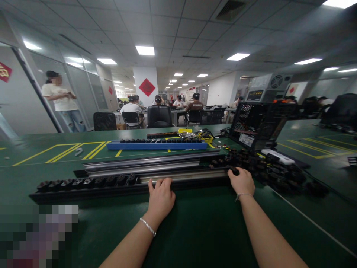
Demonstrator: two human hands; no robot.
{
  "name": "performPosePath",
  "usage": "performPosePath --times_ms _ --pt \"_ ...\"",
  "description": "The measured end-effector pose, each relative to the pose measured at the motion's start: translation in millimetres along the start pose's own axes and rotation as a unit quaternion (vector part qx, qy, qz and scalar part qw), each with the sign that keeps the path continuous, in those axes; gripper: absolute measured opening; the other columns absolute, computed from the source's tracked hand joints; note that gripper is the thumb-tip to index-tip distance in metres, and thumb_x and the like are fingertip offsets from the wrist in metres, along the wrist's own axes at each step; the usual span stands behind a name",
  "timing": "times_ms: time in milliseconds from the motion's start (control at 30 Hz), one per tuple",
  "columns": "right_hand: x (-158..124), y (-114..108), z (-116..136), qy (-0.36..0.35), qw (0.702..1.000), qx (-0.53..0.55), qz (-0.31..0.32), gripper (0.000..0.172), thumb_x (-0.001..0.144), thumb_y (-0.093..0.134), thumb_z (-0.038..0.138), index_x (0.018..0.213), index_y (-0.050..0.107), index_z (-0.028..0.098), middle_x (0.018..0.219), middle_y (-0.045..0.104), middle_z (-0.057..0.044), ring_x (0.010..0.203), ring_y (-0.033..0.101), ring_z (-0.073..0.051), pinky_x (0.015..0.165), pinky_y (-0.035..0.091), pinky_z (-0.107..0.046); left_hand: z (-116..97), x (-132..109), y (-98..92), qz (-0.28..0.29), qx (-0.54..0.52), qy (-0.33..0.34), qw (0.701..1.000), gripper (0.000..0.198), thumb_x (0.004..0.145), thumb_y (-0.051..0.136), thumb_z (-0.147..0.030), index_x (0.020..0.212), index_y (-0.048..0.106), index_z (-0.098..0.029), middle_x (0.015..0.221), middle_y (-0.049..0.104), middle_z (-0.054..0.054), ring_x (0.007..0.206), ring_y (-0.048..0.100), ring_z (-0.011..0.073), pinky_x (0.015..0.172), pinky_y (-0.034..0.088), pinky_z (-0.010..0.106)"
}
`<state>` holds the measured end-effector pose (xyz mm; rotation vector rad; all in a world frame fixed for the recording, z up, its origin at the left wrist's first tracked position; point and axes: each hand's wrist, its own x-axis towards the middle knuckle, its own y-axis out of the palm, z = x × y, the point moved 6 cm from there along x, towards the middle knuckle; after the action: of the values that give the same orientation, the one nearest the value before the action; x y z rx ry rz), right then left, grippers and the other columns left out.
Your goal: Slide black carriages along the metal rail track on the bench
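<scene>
Fingers of left hand rest on near edge of long black rail, about mid-length; can't tell if they're gripping. Right hand, well apart at 3 o'clock from it, pinches small black part at the rail's right end; detail blurred. Bracelet on left wrist, thin chain on right. Rail lies across green counter, roughly 9 to 3 o'clock. Its left stretch carries a row of black parts; silver channel shows between the hands. Just past it at 12: two silver-and-black rails, then blue rail with its own black row. Loose black pile at 1 to 2 o'clock, white device beside it. Open computer case at 1, silver unit above. Yellow tray and clear dish at 12, beyond blue rail. Grey hook-shaped piece at 11. Standing person at 10, seated people around 12.
</scene>
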<state>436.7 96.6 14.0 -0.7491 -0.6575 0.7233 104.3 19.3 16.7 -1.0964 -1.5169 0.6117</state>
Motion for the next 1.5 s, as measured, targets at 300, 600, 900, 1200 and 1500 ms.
performPosePath --times_ms 300,600,900,1200,1500 --pt "6.2 -1.0 -6.8 0.014 1.000 0.020 -0.001 0.052 0.078 0.043 0.049 0.118 0.058 0.019 0.119 0.055 -0.013 0.105 0.053 -0.027 0.088 0.043 -0.038 -0.2 0.3 0.6 -0.008 0.006 -0.004 1.000 0.034 0.075 0.046 -0.015 0.108 0.051 -0.025 0.105 0.065 0.003 0.109 0.051 0.0214 0.108 0.011 0.058" --pt "9.3 -4.6 -12.8 0.049 0.999 0.010 0.004 0.054 0.078 0.042 0.052 0.120 0.057 0.022 0.117 0.058 -0.012 0.101 0.056 -0.028 0.083 0.045 -0.040 -0.7 0.1 -0.9 -0.007 0.007 -0.002 1.000 0.034 0.075 0.045 -0.015 0.108 0.051 -0.025 0.105 0.065 0.003 0.108 0.051 0.0213 0.108 0.010 0.058" --pt "17.6 -2.5 -21.1 0.072 0.997 0.014 0.005 0.056 0.076 0.043 0.053 0.120 0.057 0.022 0.107 0.063 -0.014 0.096 0.059 -0.031 0.078 0.046 -0.042 -2.6 0.6 -2.6 0.004 0.019 -0.007 1.000 0.035 0.076 0.046 -0.015 0.108 0.051 -0.025 0.106 0.064 0.003 0.109 0.051 0.0212 0.108 0.011 0.057" --pt "31.8 -0.9 -36.8 0.091 0.995 0.033 -0.012 0.056 0.073 0.048 0.052 0.119 0.058 0.023 0.100 0.065 -0.013 0.092 0.059 -0.031 0.077 0.046 -0.041 -2.7 1.6 -1.7 0.008 0.023 -0.011 1.000 0.035 0.075 0.047 -0.014 0.108 0.051 -0.025 0.104 0.064 0.002 0.109 0.051 0.0213 0.108 0.011 0.058" --pt "34.9 -2.3 -39.2 0.102 0.993 0.056 -0.006 0.055 0.071 0.050 0.050 0.118 0.059 0.022 0.103 0.064 -0.013 0.095 0.058 -0.030 0.080 0.046 -0.040 -2.5 1.2 -0.9 0.010 0.016 -0.012 1.000 0.034 0.076 0.045 -0.014 0.108 0.051 -0.025 0.106 0.065 0.003 0.110 0.050 0.0215 0.108 0.009 0.058"
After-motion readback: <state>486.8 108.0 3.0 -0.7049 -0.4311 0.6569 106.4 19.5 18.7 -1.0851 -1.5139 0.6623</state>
